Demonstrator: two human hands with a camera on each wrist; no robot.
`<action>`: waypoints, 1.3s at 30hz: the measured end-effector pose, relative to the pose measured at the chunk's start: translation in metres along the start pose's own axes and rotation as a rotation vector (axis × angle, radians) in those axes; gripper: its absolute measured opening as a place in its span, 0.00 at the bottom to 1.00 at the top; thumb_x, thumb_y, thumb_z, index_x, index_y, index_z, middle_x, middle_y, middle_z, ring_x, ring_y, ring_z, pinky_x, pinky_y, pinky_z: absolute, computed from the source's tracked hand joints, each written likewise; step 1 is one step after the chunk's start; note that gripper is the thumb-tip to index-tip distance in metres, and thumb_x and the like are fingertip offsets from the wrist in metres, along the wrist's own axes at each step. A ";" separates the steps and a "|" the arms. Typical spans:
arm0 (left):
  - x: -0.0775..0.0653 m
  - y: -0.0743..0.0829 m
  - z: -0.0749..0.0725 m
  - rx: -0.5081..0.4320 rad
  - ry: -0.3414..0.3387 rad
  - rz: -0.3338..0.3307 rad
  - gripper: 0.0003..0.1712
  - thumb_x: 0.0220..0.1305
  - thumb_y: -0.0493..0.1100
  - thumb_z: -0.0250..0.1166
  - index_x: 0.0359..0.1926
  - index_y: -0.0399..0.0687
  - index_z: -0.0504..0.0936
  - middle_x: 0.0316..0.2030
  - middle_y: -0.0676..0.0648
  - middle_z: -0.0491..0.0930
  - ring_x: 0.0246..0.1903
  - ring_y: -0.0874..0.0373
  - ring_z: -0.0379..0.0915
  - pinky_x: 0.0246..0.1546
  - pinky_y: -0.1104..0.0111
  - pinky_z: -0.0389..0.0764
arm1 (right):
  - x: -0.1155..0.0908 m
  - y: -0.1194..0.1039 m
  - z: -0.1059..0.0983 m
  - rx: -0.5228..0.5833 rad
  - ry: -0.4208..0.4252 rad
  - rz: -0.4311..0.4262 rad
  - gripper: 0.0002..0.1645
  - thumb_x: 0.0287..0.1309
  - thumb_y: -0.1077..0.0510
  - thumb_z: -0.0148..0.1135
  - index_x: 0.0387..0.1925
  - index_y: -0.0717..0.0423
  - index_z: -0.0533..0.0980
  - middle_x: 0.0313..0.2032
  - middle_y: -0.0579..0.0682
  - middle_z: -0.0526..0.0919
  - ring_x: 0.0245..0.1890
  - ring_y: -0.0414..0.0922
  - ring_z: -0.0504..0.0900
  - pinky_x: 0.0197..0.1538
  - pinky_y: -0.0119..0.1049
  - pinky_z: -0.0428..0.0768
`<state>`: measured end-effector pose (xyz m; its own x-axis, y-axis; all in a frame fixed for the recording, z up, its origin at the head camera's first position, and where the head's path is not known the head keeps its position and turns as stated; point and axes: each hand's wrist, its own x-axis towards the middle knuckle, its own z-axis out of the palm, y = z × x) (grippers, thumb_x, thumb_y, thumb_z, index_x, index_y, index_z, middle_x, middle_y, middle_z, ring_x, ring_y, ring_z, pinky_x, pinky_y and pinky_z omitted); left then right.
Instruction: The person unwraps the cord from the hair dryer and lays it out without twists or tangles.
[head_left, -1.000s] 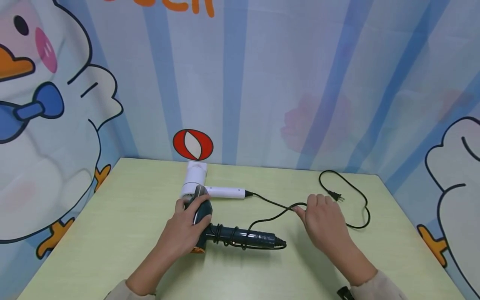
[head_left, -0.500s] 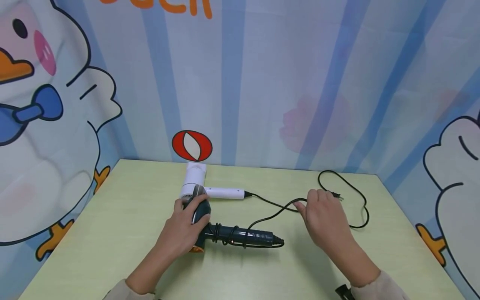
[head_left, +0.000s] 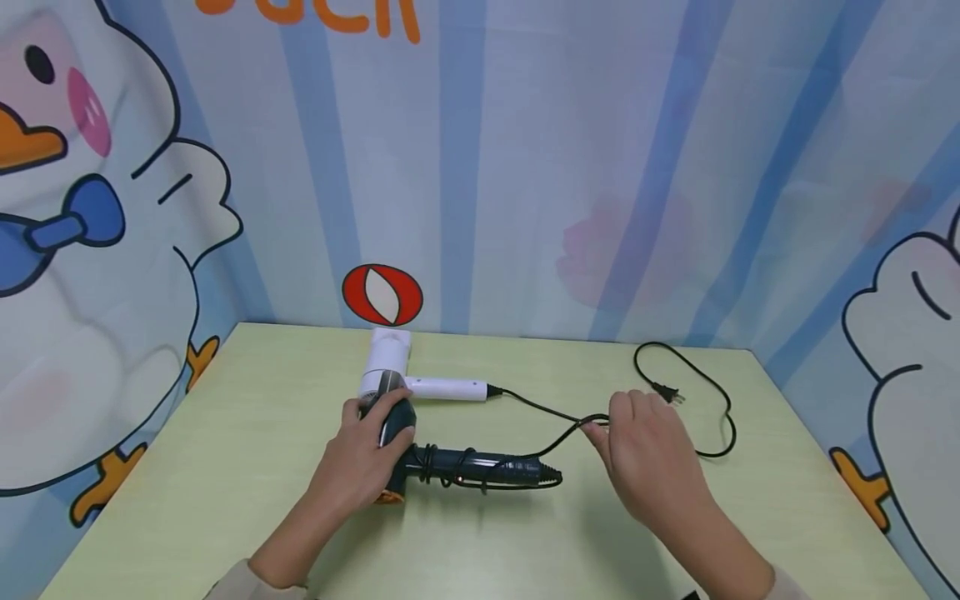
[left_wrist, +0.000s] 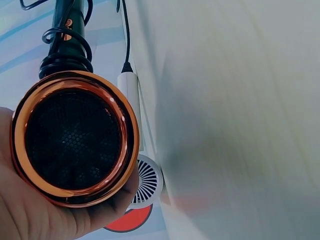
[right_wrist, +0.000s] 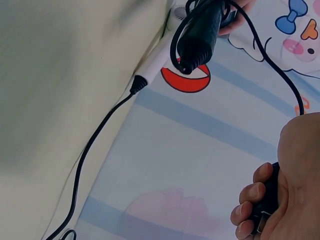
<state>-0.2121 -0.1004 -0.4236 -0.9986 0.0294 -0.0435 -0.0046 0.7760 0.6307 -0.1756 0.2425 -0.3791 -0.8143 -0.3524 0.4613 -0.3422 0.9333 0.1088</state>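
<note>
My left hand [head_left: 356, 462] grips the body of a dark green hair dryer [head_left: 390, 425], fingers and thumb round it. In the left wrist view, the copper ring [left_wrist: 131, 135] of this dryer faces the camera. Its black cord [head_left: 427, 461] is looped several times round the handle [head_left: 517, 468], which points right. From the handle, a stretch of cord runs up to my right hand [head_left: 648, 458]. There the fingers curl round the cord's black plug [right_wrist: 268, 195], whose metal prongs show in the right wrist view.
Behind the dark dryer lies a white hair dryer [head_left: 450, 388] on the pale table [head_left: 247, 433]. Its black cord passes near my right hand and loops at the back right, ending in a plug [head_left: 665, 392]. A cartoon backdrop [head_left: 517, 208] stands behind the table.
The stretch of cord now leaves the dark dryer's handle closer to its tip. My right hand rose slightly, then came down again. The left hand keeps its grip.
</note>
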 end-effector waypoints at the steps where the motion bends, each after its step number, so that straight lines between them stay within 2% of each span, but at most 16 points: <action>1: 0.000 0.000 0.000 0.001 0.002 0.001 0.29 0.73 0.59 0.57 0.72 0.75 0.63 0.69 0.33 0.54 0.41 0.37 0.76 0.28 0.61 0.79 | -0.002 -0.001 -0.002 0.001 -0.008 0.001 0.39 0.71 0.32 0.13 0.25 0.55 0.59 0.22 0.49 0.57 0.23 0.46 0.55 0.32 0.38 0.56; 4: 0.001 0.000 -0.001 0.003 0.002 0.000 0.30 0.73 0.59 0.57 0.73 0.75 0.63 0.69 0.33 0.53 0.42 0.37 0.76 0.29 0.60 0.80 | -0.007 -0.005 -0.004 0.006 -0.031 0.002 0.39 0.72 0.31 0.15 0.26 0.55 0.59 0.22 0.48 0.57 0.23 0.46 0.55 0.32 0.38 0.56; 5: 0.001 0.000 -0.001 0.003 0.003 0.000 0.30 0.73 0.59 0.57 0.73 0.74 0.63 0.69 0.33 0.53 0.42 0.37 0.76 0.30 0.60 0.80 | -0.008 -0.005 -0.005 0.008 -0.039 0.004 0.38 0.74 0.31 0.19 0.26 0.56 0.60 0.23 0.48 0.57 0.23 0.46 0.56 0.32 0.38 0.56; 8: 0.002 0.000 -0.001 0.005 0.007 0.002 0.30 0.73 0.59 0.56 0.73 0.74 0.62 0.70 0.33 0.53 0.42 0.37 0.76 0.30 0.59 0.81 | -0.013 -0.008 -0.005 0.003 -0.058 0.009 0.32 0.77 0.35 0.38 0.27 0.56 0.61 0.23 0.48 0.58 0.24 0.46 0.56 0.31 0.37 0.57; 10: 0.003 -0.001 -0.001 0.004 0.011 0.006 0.30 0.73 0.58 0.56 0.74 0.74 0.62 0.70 0.33 0.52 0.42 0.37 0.76 0.30 0.60 0.81 | -0.016 -0.010 -0.004 -0.007 -0.070 0.013 0.27 0.74 0.39 0.51 0.29 0.57 0.62 0.24 0.48 0.58 0.25 0.45 0.56 0.32 0.37 0.57; 13: 0.003 -0.002 -0.001 0.002 0.020 0.010 0.31 0.74 0.58 0.56 0.74 0.74 0.62 0.69 0.33 0.53 0.42 0.37 0.76 0.30 0.60 0.80 | -0.019 -0.014 -0.002 -0.018 -0.075 0.014 0.25 0.68 0.43 0.61 0.30 0.57 0.63 0.24 0.48 0.58 0.26 0.45 0.57 0.32 0.38 0.58; 16: 0.004 -0.002 -0.002 0.002 0.027 0.014 0.31 0.74 0.58 0.56 0.74 0.73 0.61 0.69 0.33 0.53 0.41 0.37 0.76 0.30 0.61 0.79 | -0.023 -0.016 0.000 -0.024 -0.061 0.004 0.26 0.67 0.42 0.61 0.30 0.58 0.64 0.25 0.49 0.61 0.27 0.46 0.59 0.34 0.39 0.61; 18: 0.004 -0.003 -0.002 0.001 0.032 0.017 0.31 0.74 0.58 0.56 0.74 0.73 0.62 0.68 0.33 0.54 0.42 0.38 0.76 0.30 0.61 0.79 | -0.025 -0.016 0.001 -0.021 -0.041 -0.007 0.27 0.69 0.40 0.58 0.31 0.59 0.64 0.26 0.50 0.63 0.28 0.48 0.62 0.35 0.40 0.64; 23: 0.005 -0.002 -0.003 -0.001 0.048 0.021 0.30 0.74 0.58 0.56 0.74 0.73 0.62 0.68 0.33 0.55 0.42 0.37 0.76 0.30 0.61 0.78 | -0.031 -0.017 0.006 -0.002 -0.024 -0.039 0.34 0.77 0.34 0.37 0.31 0.59 0.65 0.26 0.49 0.62 0.29 0.48 0.62 0.36 0.39 0.64; 25: 0.004 -0.003 -0.003 -0.003 0.055 0.025 0.31 0.74 0.58 0.56 0.74 0.73 0.62 0.67 0.33 0.55 0.41 0.37 0.76 0.30 0.61 0.78 | -0.033 -0.018 0.007 -0.007 -0.040 -0.045 0.34 0.77 0.33 0.36 0.30 0.58 0.64 0.25 0.48 0.59 0.28 0.47 0.60 0.34 0.37 0.61; 30: 0.004 -0.003 -0.004 -0.004 0.061 0.029 0.31 0.74 0.57 0.56 0.74 0.72 0.62 0.67 0.33 0.55 0.42 0.37 0.77 0.30 0.60 0.79 | -0.036 -0.021 0.009 -0.035 -0.099 -0.034 0.27 0.71 0.39 0.56 0.29 0.56 0.64 0.25 0.47 0.57 0.27 0.45 0.57 0.33 0.36 0.58; 32: 0.004 -0.003 -0.004 -0.005 0.060 0.027 0.31 0.74 0.58 0.56 0.74 0.73 0.62 0.68 0.33 0.55 0.42 0.37 0.77 0.30 0.60 0.79 | -0.037 -0.022 0.010 -0.040 -0.125 -0.028 0.26 0.68 0.40 0.61 0.29 0.56 0.64 0.25 0.47 0.57 0.27 0.45 0.57 0.33 0.36 0.58; 39: 0.003 -0.002 -0.007 -0.006 0.062 0.038 0.31 0.74 0.58 0.56 0.74 0.72 0.62 0.68 0.33 0.55 0.41 0.38 0.77 0.30 0.60 0.79 | -0.041 -0.024 0.016 -0.043 -0.166 -0.032 0.26 0.68 0.40 0.61 0.29 0.55 0.65 0.24 0.47 0.58 0.26 0.45 0.57 0.33 0.36 0.59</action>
<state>-0.2156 -0.1061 -0.4200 -0.9994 0.0193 0.0287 0.0332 0.7715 0.6354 -0.1419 0.2335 -0.4149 -0.8705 -0.3856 0.3059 -0.3520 0.9221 0.1606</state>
